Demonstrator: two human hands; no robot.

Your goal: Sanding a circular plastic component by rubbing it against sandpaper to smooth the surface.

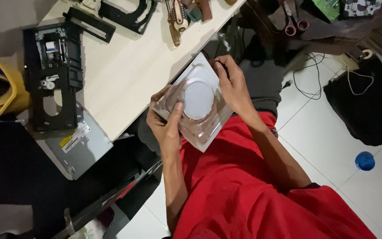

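Two hands, left hand [166,126] and right hand [233,84], pinch the clear plastic tray [197,99] edgewise above lap; I judge a slack grip drops it.

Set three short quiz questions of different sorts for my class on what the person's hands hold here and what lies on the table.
1. True or false: both hands grip the square metal plate.
2. Which hand has its thumb on the plate's round recess: A left hand, B right hand?
3. Fill in: the black disc drive frame lies on the ___ table.

Key: 1 true; 2 A; 3 white.
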